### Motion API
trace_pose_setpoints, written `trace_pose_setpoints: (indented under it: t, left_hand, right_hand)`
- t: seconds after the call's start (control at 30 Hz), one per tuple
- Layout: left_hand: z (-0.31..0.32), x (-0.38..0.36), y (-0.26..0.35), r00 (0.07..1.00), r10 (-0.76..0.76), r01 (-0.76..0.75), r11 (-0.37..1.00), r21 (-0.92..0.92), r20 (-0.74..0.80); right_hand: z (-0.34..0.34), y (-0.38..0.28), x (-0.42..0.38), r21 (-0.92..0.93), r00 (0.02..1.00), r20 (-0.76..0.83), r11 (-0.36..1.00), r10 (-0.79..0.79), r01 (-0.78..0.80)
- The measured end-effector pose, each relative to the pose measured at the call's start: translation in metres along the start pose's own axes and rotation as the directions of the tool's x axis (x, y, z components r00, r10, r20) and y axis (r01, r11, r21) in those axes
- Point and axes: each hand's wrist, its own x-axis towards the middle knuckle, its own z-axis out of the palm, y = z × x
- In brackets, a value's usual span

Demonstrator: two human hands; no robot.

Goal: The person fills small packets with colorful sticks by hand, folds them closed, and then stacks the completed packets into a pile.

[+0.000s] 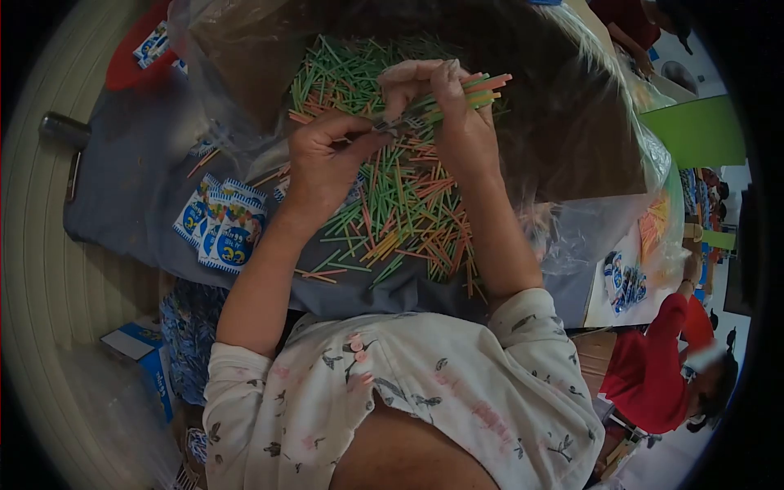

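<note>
Raised over the heap, my right hand (464,122) is closed around a bundle of thin coloured sticks (486,86), pink, green and yellow, whose ends poke out to the right. My left hand (327,155) pinches the near edge of a small shiny plastic packet (408,114) between thumb and forefinger. The packet spans the gap between both hands, partly hidden by fingers. Below them spreads a large pile of loose sticks (384,204), green, pink and orange. Left of my left forearm lie several blue-and-white printed packets (222,224) on the grey cloth (139,188).
A big cardboard box (580,155) lined with clear plastic opens behind the pile. At upper left is a red basin (126,61) with packets in it. A person in red (653,367) works at right, near more packets (625,282) on another table. A blue box (143,355) stands lower left.
</note>
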Motion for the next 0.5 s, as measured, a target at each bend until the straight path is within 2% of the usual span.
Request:
trace_pose_setpoints:
  t: [0.03, 0.1, 0.13, 0.2, 0.27, 0.33, 0.4, 0.43, 0.5]
  left_hand:
    - [0.002, 0.003, -0.001, 0.998, 0.039, -0.042, 0.997, 0.067, 0.046]
    - [0.006, 0.004, -0.006, 0.996, 0.052, -0.058, 0.995, 0.082, 0.067]
    - [0.008, 0.006, -0.008, 0.994, 0.064, -0.072, 0.993, 0.098, 0.083]
    - [0.012, 0.006, -0.008, 0.994, 0.068, -0.076, 0.992, 0.102, 0.080]
    - [0.016, 0.006, -0.009, 0.995, 0.068, -0.075, 0.992, 0.106, 0.071]
    - [0.020, 0.008, -0.009, 0.998, -0.017, 0.014, 0.998, 0.058, 0.057]
    - [0.021, 0.010, -0.009, 0.998, -0.020, 0.016, 0.998, 0.065, 0.061]
    - [0.022, 0.012, -0.009, 0.997, -0.025, 0.020, 0.997, 0.074, 0.066]
    - [0.023, 0.014, -0.009, 0.998, -0.015, 0.011, 0.998, 0.060, 0.067]
  right_hand:
    - [-0.002, 0.001, -0.001, -0.001, 1.000, -0.005, 1.000, -0.002, 0.002]
    - [-0.007, 0.004, -0.002, 0.120, 0.984, -0.100, 0.983, 0.149, -0.136]
    - [-0.012, 0.009, -0.002, 0.120, 0.983, -0.105, 0.984, 0.148, -0.135]
    - [-0.025, 0.018, -0.001, 0.296, 0.992, -0.104, 0.955, 0.070, -0.037]
    - [-0.030, 0.018, -0.001, 0.311, 0.994, -0.087, 0.949, 0.072, -0.042]
    - [-0.030, 0.015, -0.002, 0.324, 0.995, -0.067, 0.945, 0.071, -0.045]
    - [-0.028, 0.011, -0.003, 0.054, 0.997, -0.034, 0.996, 0.068, -0.066]
    - [-0.028, 0.012, -0.002, 0.053, 0.997, -0.033, 0.996, 0.066, -0.065]
    - [-0.029, 0.017, 0.001, -0.072, 1.000, 0.012, 0.997, -0.002, 0.003]
